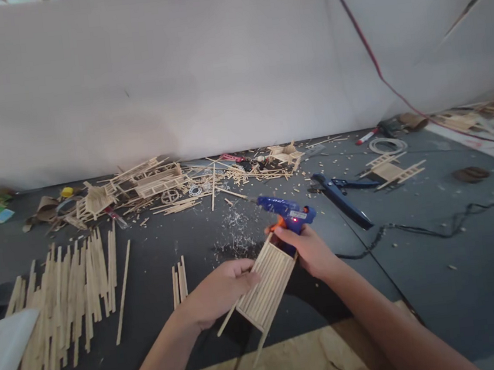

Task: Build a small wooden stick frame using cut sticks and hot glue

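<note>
My left hand (pixel 225 290) is closed on the left edge of a small slatted piece made of thin wooden sticks (pixel 267 286), thumb on top. Two stick legs jut from its near end. My right hand (pixel 309 250) is wrapped round the handle of a blue glue gun (pixel 286 211) with an orange trigger and a lit red light. The gun's nozzle points left, toward a patch of whitish glue strings (pixel 237 233) on the table. The far end of the slatted piece meets the gun's handle and my right fingers; whether those fingers also grip it is hidden.
Many loose sticks (pixel 70 292) lie at left, with a few short ones (pixel 179 280) nearer the middle. Blue cutters (pixel 340 196), a small stick chair (pixel 389 170) and a black cord (pixel 410 226) are at right. Stick models and scraps (pixel 158 182) line the back beneath a pale wall.
</note>
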The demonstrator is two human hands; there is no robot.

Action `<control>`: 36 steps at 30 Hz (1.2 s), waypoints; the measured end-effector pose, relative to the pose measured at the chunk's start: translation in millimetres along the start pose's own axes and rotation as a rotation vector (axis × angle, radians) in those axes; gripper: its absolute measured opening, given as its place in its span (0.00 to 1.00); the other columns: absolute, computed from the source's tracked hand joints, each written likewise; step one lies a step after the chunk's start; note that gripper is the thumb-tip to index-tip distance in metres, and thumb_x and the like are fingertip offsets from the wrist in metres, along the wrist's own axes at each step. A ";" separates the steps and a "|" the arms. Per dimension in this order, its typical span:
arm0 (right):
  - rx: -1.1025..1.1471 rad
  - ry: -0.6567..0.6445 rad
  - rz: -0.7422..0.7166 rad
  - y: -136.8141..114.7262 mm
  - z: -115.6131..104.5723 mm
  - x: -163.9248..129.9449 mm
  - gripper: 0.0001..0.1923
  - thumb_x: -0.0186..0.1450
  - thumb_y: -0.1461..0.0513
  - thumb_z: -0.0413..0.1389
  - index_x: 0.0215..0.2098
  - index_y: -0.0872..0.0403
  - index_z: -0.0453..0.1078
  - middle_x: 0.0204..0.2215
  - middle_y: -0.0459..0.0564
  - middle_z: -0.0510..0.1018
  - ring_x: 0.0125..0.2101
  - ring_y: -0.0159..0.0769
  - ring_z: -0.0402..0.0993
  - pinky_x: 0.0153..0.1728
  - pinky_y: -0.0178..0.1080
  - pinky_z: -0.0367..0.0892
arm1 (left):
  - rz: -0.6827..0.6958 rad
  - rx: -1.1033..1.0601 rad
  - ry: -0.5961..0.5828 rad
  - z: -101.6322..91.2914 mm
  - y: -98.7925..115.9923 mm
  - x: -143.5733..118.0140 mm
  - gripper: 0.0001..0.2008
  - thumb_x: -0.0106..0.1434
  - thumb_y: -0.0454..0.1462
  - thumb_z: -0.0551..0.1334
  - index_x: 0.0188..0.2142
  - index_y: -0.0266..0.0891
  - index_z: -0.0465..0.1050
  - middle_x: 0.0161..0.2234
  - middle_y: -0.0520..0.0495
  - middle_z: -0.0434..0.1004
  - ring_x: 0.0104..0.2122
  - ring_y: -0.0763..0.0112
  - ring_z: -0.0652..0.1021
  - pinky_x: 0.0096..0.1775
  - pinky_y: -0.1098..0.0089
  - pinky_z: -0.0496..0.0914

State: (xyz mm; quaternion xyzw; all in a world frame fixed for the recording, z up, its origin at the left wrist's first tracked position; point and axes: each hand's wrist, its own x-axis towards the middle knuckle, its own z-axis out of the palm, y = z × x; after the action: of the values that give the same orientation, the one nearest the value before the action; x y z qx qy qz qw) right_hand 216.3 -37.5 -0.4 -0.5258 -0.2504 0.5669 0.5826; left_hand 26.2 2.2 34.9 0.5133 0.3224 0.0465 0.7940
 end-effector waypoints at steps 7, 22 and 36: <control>0.237 0.119 -0.137 -2.4 -0.8 8.5 0.09 0.50 0.59 0.63 0.29 0.52 0.71 0.29 0.46 0.77 0.29 0.35 0.73 0.24 0.34 0.64 | 0.152 -0.249 0.227 3.6 -1.9 13.3 0.16 0.55 0.41 0.61 0.42 0.37 0.72 0.33 0.45 0.76 0.29 0.71 0.75 0.33 0.71 0.68; -0.010 0.009 -0.067 8.3 7.1 1.9 0.11 0.48 0.61 0.63 0.31 0.55 0.73 0.27 0.46 0.78 0.30 0.38 0.74 0.38 0.41 0.66 | 0.284 -0.360 0.479 0.7 3.5 32.6 0.19 0.57 0.47 0.56 0.40 0.35 0.70 0.29 0.45 0.75 0.27 0.71 0.74 0.28 0.72 0.67; 0.007 0.103 0.050 14.2 12.6 -2.7 0.13 0.46 0.59 0.65 0.30 0.54 0.75 0.21 0.46 0.78 0.22 0.38 0.73 0.27 0.39 0.68 | 0.293 -0.178 0.439 -7.4 -12.7 34.9 0.14 0.56 0.41 0.60 0.40 0.37 0.70 0.27 0.50 0.76 0.28 0.74 0.74 0.34 0.73 0.67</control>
State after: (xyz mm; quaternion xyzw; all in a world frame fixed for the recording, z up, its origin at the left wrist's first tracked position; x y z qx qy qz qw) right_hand 198.9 -38.6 -8.2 -0.5582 -0.2048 0.5545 0.5823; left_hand 46.3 16.1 6.0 0.4603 0.4037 0.2993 0.7318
